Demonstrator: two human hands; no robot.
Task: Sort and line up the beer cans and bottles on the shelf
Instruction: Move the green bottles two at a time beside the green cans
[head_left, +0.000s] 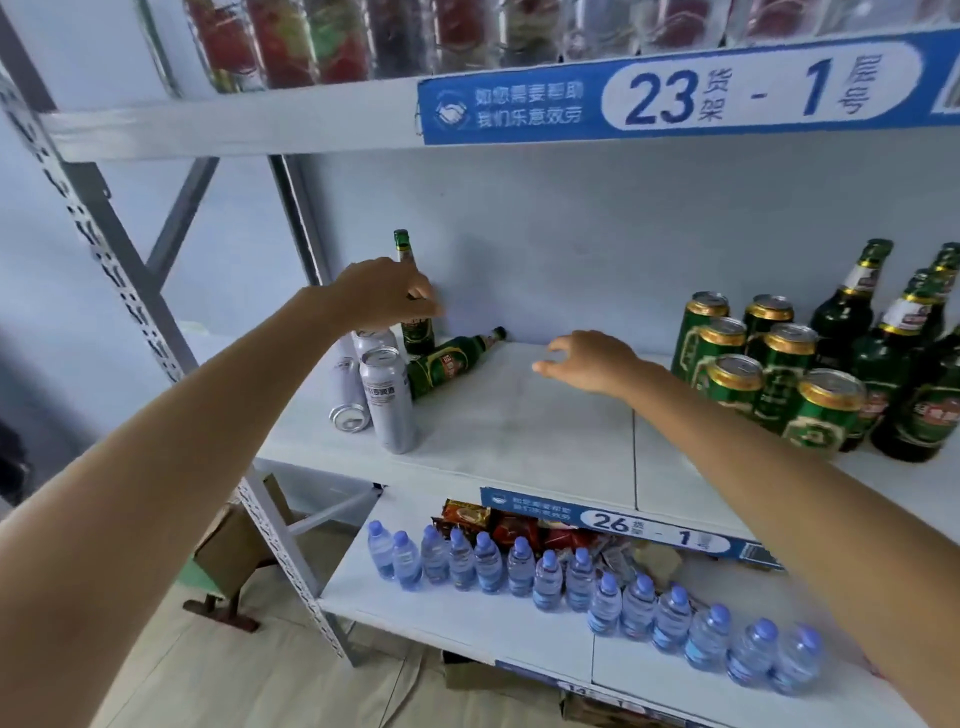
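Note:
My left hand is closed around the neck of an upright green beer bottle at the back left of the white middle shelf. Beside it a second green bottle lies on its side. In front stand silver cans, and one silver can lies tipped over. My right hand hovers open over the shelf's middle, holding nothing. At the right, green cans with gold rims stand grouped, with upright green bottles behind them.
The shelf below holds a row of small water bottles and snack packets behind them. A perforated metal upright frames the left side. The shelf above carries a blue label and packaged goods. Cardboard boxes sit on the floor.

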